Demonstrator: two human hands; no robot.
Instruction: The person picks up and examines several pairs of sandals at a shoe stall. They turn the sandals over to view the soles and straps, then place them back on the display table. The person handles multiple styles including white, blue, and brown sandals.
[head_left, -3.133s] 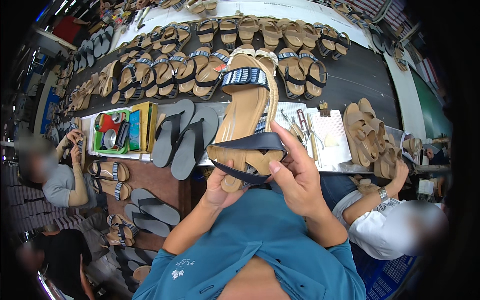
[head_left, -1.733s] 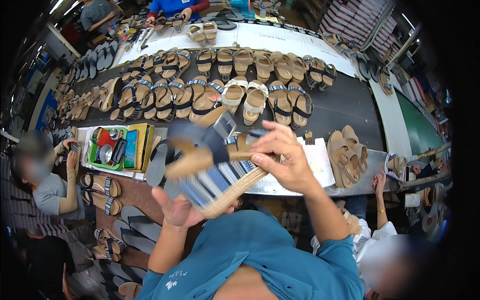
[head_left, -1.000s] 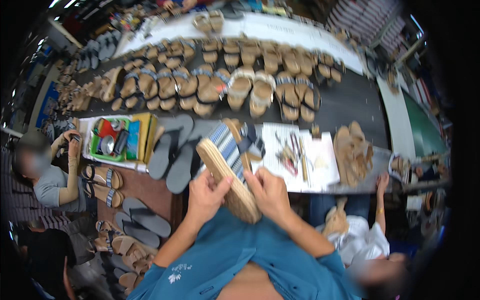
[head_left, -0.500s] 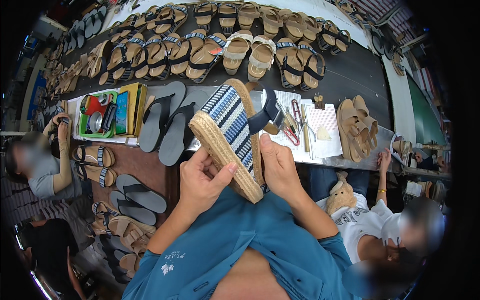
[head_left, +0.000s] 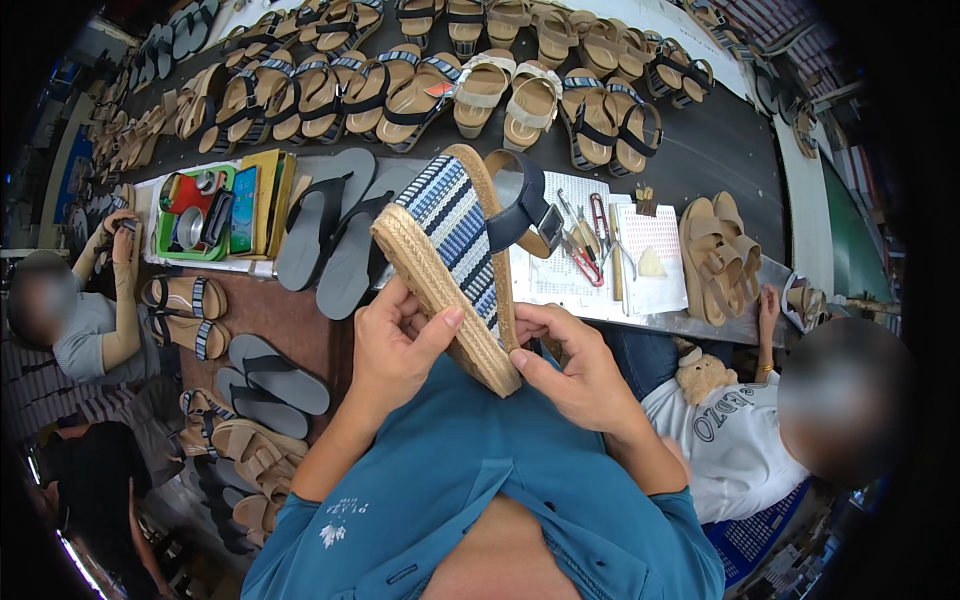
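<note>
Between my two hands a wedge sandal [head_left: 445,265] is held up, tilted on its side. Its sole edge is braided rope, the band is blue, white and black woven fabric, and a dark ankle strap with a buckle hangs off to the right. My left hand [head_left: 400,340] grips the rope edge, thumb pressed on it. My right hand [head_left: 570,360] pinches the near end of the sandal with thumb and fingers. Beyond it, a pair of grey flip-flops [head_left: 340,255] with black straps lies on the table edge.
Rows of sandals [head_left: 400,95] cover the dark table [head_left: 700,135]. Printed sheets [head_left: 650,285] with pliers [head_left: 613,250] lie at centre right, next to beige sandals [head_left: 715,265]. A green tray [head_left: 190,253] stands left. People sit at both sides; more footwear lies on a brown surface [head_left: 300,310] at left.
My right hand has shifted down from the sandal's side to its near end. The sandal has moved slightly up and left. The person at right has leaned closer.
</note>
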